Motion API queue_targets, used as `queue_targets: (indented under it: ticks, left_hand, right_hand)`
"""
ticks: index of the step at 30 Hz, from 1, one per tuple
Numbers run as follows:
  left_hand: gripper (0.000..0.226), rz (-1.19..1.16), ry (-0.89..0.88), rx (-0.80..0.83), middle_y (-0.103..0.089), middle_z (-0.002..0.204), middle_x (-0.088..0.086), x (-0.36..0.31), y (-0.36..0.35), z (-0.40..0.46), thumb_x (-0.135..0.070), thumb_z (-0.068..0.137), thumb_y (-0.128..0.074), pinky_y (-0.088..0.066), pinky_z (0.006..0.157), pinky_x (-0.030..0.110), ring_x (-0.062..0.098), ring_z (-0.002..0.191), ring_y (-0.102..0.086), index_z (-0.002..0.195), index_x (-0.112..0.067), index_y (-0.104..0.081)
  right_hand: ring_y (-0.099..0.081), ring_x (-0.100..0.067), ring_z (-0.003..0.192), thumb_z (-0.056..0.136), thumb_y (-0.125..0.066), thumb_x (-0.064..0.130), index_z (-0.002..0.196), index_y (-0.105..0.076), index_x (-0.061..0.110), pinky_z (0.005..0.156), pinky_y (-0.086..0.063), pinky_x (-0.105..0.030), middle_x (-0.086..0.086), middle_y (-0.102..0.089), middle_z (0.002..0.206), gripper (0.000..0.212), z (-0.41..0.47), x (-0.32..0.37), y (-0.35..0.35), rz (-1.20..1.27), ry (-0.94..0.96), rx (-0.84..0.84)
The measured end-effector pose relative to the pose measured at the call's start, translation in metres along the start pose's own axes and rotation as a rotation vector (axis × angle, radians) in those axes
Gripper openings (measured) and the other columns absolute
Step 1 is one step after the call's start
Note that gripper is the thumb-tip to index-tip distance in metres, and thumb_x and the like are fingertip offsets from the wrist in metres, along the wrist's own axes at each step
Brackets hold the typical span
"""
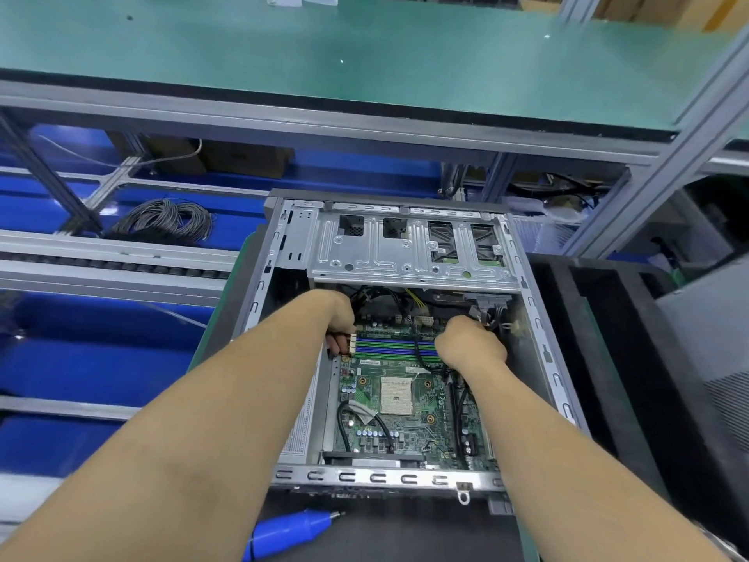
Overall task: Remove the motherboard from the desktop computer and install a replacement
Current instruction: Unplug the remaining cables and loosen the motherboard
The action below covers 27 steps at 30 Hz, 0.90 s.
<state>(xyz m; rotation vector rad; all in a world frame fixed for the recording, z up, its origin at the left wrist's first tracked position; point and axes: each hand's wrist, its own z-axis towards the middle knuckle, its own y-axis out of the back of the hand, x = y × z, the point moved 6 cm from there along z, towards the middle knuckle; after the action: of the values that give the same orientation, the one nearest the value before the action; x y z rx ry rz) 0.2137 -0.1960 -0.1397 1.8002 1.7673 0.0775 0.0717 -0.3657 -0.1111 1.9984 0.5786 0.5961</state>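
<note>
The motherboard [399,403] is lying flat inside the open desktop case [405,478], with its empty processor socket [396,395] near the middle and the blue and green memory slots [395,350] at the far end of it. My left hand [340,318] is at the left end of those slots, fingers curled down over the far left edge of the board; it seems to grip the board there, but the fingertips are hidden so I cannot tell for sure. My right hand [470,344] is at the right end of the slots, closed as a fist among the black cables [456,403]; what it holds I cannot see. Above the hands the metal drive cage [409,247] covers the far part of the case. The case rests on a dark mat [405,533]. Just in front of it lies a blue screwdriver [289,531], tip toward the right. To the left, a coil of grey cable [166,219] sits on a blue surface, and a green shelf [364,62] is overhead.
</note>
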Motion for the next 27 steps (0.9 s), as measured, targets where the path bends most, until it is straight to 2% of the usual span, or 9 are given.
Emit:
queue_targets:
  ticks: [4,6,8,10,12,15,20,23,27]
  left_hand:
    - [0.04,0.033,0.013,0.019,-0.072,0.082,0.011,0.001,-0.001,0.006,-0.016,0.11,-0.035,-0.049,0.059,0.028,0.014,0.059,-0.06,0.132,0.014,-0.05]
    - [0.041,0.066,0.033,0.039,-0.073,0.068,0.008,0.003,-0.002,0.006,-0.017,0.11,-0.033,-0.049,0.063,0.03,0.013,0.05,-0.06,0.125,0.013,-0.056]
    - [0.041,0.093,0.066,0.049,-0.069,0.059,0.007,0.005,-0.002,0.008,-0.018,0.11,-0.032,-0.049,0.062,0.029,0.013,0.048,-0.059,0.106,0.008,-0.063]
    - [0.04,0.093,0.098,0.058,-0.069,0.063,0.01,0.006,-0.001,0.01,-0.017,0.109,-0.032,-0.049,0.051,0.024,0.013,0.051,-0.058,0.099,0.006,-0.063]
    - [0.037,0.075,0.119,0.057,-0.064,0.055,0.008,0.005,0.0,0.011,-0.016,0.11,-0.032,-0.044,0.039,0.018,0.012,0.045,-0.054,0.101,0.006,-0.06]
    - [0.044,0.032,0.123,0.067,-0.059,0.052,0.006,0.004,-0.001,0.011,-0.015,0.11,-0.03,-0.039,0.034,0.015,0.012,0.046,-0.05,0.08,0.003,-0.055]
    - [0.044,0.004,0.093,0.06,-0.055,0.061,0.006,-0.001,-0.002,0.009,-0.008,0.109,-0.03,-0.04,0.034,0.015,0.012,0.049,-0.048,0.074,0.001,-0.053]
    - [0.045,0.036,0.077,0.038,-0.061,0.063,0.009,-0.004,-0.001,0.008,-0.007,0.109,-0.029,-0.042,0.033,0.016,0.01,0.035,-0.055,0.074,0.003,-0.056]
    - [0.041,0.026,0.059,-0.002,-0.061,0.074,0.013,-0.003,0.003,0.008,-0.008,0.109,-0.032,-0.045,0.035,0.017,0.009,0.034,-0.058,0.077,0.003,-0.055]
  right_hand:
    - [-0.053,-0.033,0.088,0.093,-0.048,0.016,0.116,-0.058,0.007,0.073,-0.044,-0.036,-0.006,-0.053,0.086,0.027,0.0,-0.001,0.0,-0.03,-0.004,-0.027]
    - [-0.052,-0.033,0.087,0.092,-0.049,0.013,0.116,-0.058,0.006,0.072,-0.044,-0.036,-0.005,-0.05,0.081,0.027,0.0,-0.001,0.0,-0.041,0.0,-0.036]
    - [-0.058,-0.035,0.097,0.091,-0.049,0.011,0.118,-0.058,0.005,0.073,-0.045,-0.036,-0.009,-0.058,0.095,0.028,-0.001,-0.001,0.0,-0.036,0.001,-0.034]
    - [-0.059,-0.036,0.105,0.091,-0.049,0.009,0.118,-0.059,0.006,0.075,-0.047,-0.037,-0.012,-0.062,0.108,0.029,-0.001,-0.001,-0.001,-0.024,0.002,-0.032]
    - [-0.059,-0.036,0.107,0.09,-0.049,0.009,0.118,-0.06,0.009,0.078,-0.048,-0.037,-0.012,-0.062,0.112,0.03,0.0,-0.002,-0.002,-0.012,0.001,-0.034]
    - [-0.06,-0.035,0.107,0.089,-0.049,0.008,0.116,-0.061,0.011,0.081,-0.05,-0.037,-0.012,-0.063,0.112,0.03,0.001,-0.003,-0.002,-0.008,0.002,-0.045]
    - [-0.059,-0.036,0.109,0.091,-0.05,0.007,0.12,-0.059,0.01,0.08,-0.049,-0.037,-0.012,-0.062,0.114,0.031,0.0,-0.003,-0.002,-0.007,0.002,-0.037]
    - [-0.059,-0.035,0.109,0.091,-0.05,0.007,0.121,-0.058,0.01,0.077,-0.045,-0.035,-0.012,-0.062,0.117,0.031,-0.001,-0.002,-0.001,-0.018,0.009,-0.029]
    - [-0.06,-0.035,0.109,0.091,-0.049,0.007,0.123,-0.057,0.011,0.075,-0.044,-0.035,-0.011,-0.062,0.119,0.033,-0.002,0.0,-0.001,-0.047,0.027,-0.034]
